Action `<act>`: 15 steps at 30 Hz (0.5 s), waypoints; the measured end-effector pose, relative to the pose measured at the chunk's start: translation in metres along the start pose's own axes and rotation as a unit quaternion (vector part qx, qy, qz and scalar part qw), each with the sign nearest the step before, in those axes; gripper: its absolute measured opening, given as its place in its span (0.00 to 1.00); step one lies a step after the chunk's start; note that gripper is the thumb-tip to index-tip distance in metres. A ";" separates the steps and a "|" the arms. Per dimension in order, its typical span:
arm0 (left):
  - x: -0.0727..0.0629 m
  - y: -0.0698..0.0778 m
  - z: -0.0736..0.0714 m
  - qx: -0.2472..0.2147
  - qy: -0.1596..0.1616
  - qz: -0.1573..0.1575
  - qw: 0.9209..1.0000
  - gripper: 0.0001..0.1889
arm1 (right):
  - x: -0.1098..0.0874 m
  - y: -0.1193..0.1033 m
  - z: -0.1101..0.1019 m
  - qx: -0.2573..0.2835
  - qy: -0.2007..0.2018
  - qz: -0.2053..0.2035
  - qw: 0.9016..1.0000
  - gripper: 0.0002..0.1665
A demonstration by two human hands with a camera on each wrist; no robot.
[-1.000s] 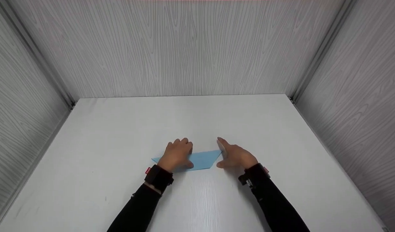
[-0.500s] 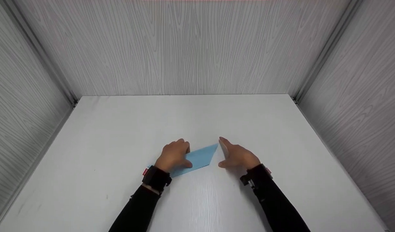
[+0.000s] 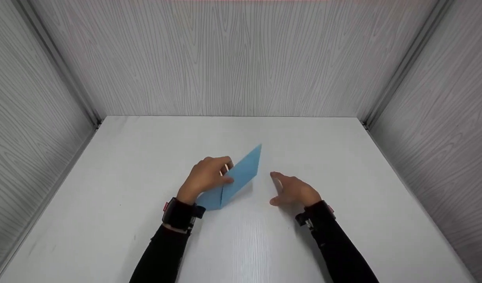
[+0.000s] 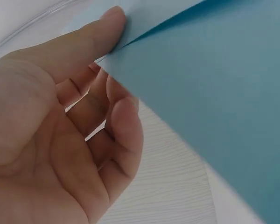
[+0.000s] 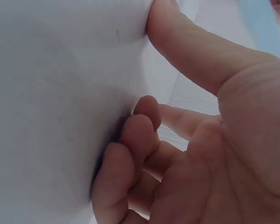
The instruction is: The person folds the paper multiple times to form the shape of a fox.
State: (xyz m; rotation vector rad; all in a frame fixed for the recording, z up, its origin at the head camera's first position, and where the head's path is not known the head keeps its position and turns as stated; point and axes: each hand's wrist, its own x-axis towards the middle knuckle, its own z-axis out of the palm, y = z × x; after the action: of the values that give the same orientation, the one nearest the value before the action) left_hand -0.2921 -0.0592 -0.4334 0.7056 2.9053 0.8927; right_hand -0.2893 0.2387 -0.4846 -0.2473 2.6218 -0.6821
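A folded sheet of light blue paper (image 3: 241, 173) is tilted up from the table, its pointed end toward the upper right and a crease line near its middle. My left hand (image 3: 207, 173) pinches its upper edge between thumb and curled fingers. In the left wrist view the thumb presses on the paper (image 4: 200, 93) beside a darker blue fold gap. To the right of the paper and apart from it, my right hand (image 3: 294, 191) rests on the table, thumb and forefinger spread. The right wrist view shows its fingertips against the white surface, holding nothing.
The white tabletop (image 3: 146, 145) is bounded by a grey wood-grain panel (image 3: 233, 59) at the back and similar panels at left (image 3: 28, 118) and right (image 3: 433, 129). Black wrist bands (image 3: 180, 214) sit over dark sleeves.
My left hand has lifted and turned the blue paper, so its right point swings up and away from the right hand. The right hand has stayed nearly still.
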 end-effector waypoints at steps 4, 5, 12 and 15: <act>0.001 0.016 -0.016 -0.070 0.051 0.017 0.996 0.12 | -0.002 -0.005 -0.016 -0.023 -0.017 -0.040 0.999 0.48; 0.001 0.021 -0.020 -0.085 0.062 0.021 0.994 0.12 | -0.003 -0.007 -0.022 -0.023 -0.012 -0.069 0.997 0.44; 0.003 0.053 -0.033 -0.184 0.136 0.041 0.973 0.12 | -0.030 -0.045 -0.068 0.133 0.155 -0.270 0.941 0.18; 0.002 0.062 -0.033 -0.204 0.145 0.049 0.967 0.13 | -0.043 -0.061 -0.074 0.235 0.219 -0.287 0.903 0.15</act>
State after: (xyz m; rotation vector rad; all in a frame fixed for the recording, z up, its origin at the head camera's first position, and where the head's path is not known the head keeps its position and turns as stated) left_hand -0.2727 -0.0303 -0.3723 0.7382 2.7824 1.6703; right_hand -0.2789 0.2297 -0.3803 -0.8127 2.6692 -1.7146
